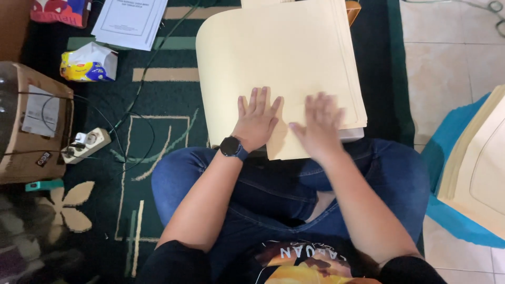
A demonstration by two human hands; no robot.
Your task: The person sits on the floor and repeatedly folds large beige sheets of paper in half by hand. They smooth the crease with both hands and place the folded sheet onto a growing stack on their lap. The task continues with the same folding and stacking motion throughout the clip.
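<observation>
Green carpet (158, 100) with cream patterns covers the floor where the person sits cross-legged, a stack of cream folders (279, 68) resting against the knees, within easy reach. More cream folders (476, 168) lie on a blue one to the right. A cardboard box (34, 121) stands at the left, a power strip (84, 145) beside it. The left hand (256, 120) lies flat, fingers spread, pinning the top folder; the right hand (320, 129), blurred, rests open beside it, pinching nothing.
</observation>
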